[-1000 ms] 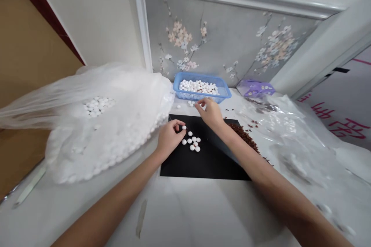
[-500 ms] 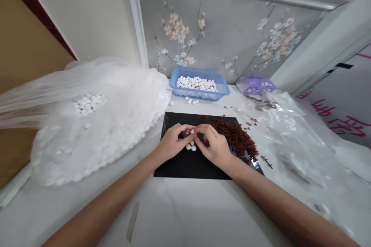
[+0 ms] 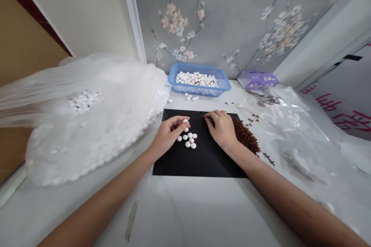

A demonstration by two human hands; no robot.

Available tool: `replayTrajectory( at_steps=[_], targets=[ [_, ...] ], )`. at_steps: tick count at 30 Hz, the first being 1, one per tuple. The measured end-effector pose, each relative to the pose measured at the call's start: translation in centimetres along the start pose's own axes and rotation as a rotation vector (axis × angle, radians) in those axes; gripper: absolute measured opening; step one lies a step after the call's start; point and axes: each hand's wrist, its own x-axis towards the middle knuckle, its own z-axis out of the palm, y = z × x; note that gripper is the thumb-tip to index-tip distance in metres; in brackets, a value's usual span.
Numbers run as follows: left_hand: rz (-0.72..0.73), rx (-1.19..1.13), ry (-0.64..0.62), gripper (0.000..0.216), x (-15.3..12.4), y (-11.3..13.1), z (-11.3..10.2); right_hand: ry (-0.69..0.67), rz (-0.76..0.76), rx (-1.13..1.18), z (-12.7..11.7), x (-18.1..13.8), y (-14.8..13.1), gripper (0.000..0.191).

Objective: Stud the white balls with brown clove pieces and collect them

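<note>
Fingers (image 3: 179, 118) of left hand (image 3: 165, 137) pinch round white ball (image 3: 186, 122); right hand (image 3: 223, 128), grip unclear, beside spiky brown heap (image 3: 245, 139).

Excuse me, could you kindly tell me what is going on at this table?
The person's left hand holds a small white ball between its fingertips, near a cluster of white balls on a black mat. The right hand is over the mat beside a pile of small brown pieces; I cannot tell whether it pinches one. Behind the mat, a blue basket holds many more white balls.
</note>
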Motion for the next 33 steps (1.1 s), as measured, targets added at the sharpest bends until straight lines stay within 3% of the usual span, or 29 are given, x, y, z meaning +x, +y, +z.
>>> replayTrajectory(
  at_steps=[3, 8, 15, 24, 29, 33],
  targets=[
    [0.015, 0.002, -0.057, 0.035, 0.1, -0.2, 0.0, 0.079, -0.008, 0.083, -0.2, -0.2, 0.0, 0.012],
    [0.028, 0.004, -0.034, 0.032, 0.4, -0.5, -0.1, 0.218, 0.033, 0.313, -0.4, -0.7, -0.6, 0.012],
    [0.043, -0.003, -0.075, 0.027, 0.4, -0.4, -0.3, 0.085, 0.031, 0.558, -0.9, -2.1, -3.3, 0.01],
    [-0.001, -0.038, -0.081, 0.029, 0.4, -0.1, -0.3, -0.136, 0.29, 1.225, -0.9, -1.9, -3.7, 0.019],
    [-0.021, -0.01, -0.106, 0.032, 0.4, 0.1, -0.3, -0.189, 0.386, 1.365, -0.5, -1.5, -3.1, 0.021],
    [-0.03, 0.028, -0.108, 0.033, 0.3, 0.1, -0.3, -0.264, 0.376, 1.416, -0.7, -1.4, -3.0, 0.023]
  ],
)
